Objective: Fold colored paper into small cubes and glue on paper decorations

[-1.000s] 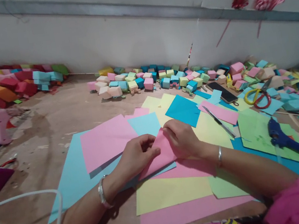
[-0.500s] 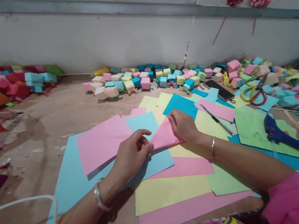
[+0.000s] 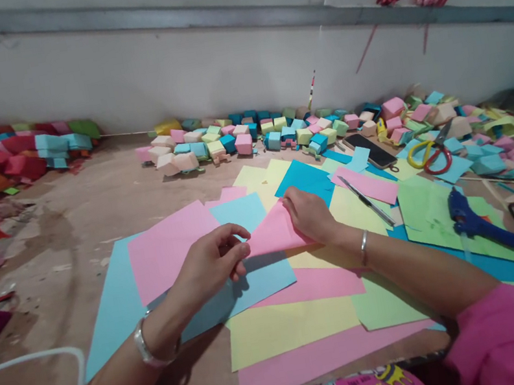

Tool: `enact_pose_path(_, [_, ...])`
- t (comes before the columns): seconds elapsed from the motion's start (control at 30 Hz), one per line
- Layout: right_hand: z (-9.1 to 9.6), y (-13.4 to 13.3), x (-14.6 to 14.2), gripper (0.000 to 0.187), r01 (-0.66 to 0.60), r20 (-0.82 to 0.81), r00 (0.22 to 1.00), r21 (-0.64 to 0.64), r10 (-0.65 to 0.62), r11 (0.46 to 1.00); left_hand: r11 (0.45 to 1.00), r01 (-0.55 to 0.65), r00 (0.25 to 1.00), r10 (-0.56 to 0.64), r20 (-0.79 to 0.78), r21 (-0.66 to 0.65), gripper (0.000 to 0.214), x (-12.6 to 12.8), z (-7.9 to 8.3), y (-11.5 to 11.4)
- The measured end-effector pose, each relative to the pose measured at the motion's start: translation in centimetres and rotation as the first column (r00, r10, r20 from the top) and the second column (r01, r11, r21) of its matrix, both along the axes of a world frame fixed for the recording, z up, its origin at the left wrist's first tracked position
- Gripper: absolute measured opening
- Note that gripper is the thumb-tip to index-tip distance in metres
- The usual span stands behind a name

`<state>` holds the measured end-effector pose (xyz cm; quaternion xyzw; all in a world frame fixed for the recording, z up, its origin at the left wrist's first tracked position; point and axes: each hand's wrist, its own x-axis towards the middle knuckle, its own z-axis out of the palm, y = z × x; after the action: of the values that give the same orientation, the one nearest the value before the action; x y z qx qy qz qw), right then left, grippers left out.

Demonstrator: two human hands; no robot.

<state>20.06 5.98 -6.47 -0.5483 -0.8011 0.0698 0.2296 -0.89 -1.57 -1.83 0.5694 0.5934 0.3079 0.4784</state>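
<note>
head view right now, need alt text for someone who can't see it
A person's right hand grips a folded pink paper, with the left hand at its pointed left corner, above overlapping coloured sheets on a brown table. To the right lie a phone, scissors and a blue glue gun; small paper blocks sit along the wall.

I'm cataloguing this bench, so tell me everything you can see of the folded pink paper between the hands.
The pink paper looks thin and plain, folded into a rough triangle with a straight edge nearest the person. It is over a light blue sheet. The right hand grips and partly hides its right end. Its left point is at the left hand; whether that hand pinches it is unclear.
</note>
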Motion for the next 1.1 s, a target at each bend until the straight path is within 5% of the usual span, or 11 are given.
enact_pose_path(0.2, [0.5, -0.4, -0.1, 0.019, 0.014, -0.004, 1.000, -0.007, -0.014, 1.000, 0.999, -0.003, 0.997, 0.007, -0.073, 0.048, 0.042, 0.0, -0.9, 0.3])
enact_pose_path(0.47, [0.2, -0.6, -0.3, 0.027, 0.040, 0.130, 0.991, -0.012, -0.038, 0.999, 1.000, 0.015, 1.000, -0.015, -0.008, -0.017, 0.031, 0.0, 0.0, 0.0])
enact_pose_path(0.6, [0.1, -0.9, -0.5, 0.028, -0.010, 0.220, 0.975, -0.013, 0.013, 1.000, 0.988, 0.143, 0.976, -0.132, -0.175, 0.051, 0.012, -0.4, -0.5, 0.0])
enact_pose_path(0.73, [0.2, -0.8, -0.5, 0.023, -0.140, 0.263, 0.954, -0.023, 0.141, 0.990, 0.939, 0.342, 0.828, -0.293, -0.479, 0.017, 0.011, -0.6, -0.7, -0.1])
enact_pose_path(0.9, [0.0, 0.1, -0.1, 0.021, -0.262, 0.235, 0.937, -0.024, 0.260, 0.965, 0.890, 0.456, 0.614, -0.302, -0.730, 0.015, 0.022, -0.9, 0.0, -0.5])
enact_pose_path(1.0, [-0.2, 0.6, 0.2, 0.021, -0.298, 0.210, 0.931, -0.034, 0.298, 0.954, 0.792, 0.572, 0.576, -0.202, -0.792, 0.214, 0.032, -0.4, 0.3, 0.1])
enact_pose_path(1.1, [-0.3, 0.8, 0.4, 0.023, -0.304, 0.190, 0.933, -0.033, 0.305, 0.952, 0.592, 0.699, 0.604, -0.189, -0.774, 0.401, 0.032, 1.0, -0.2, 1.7])
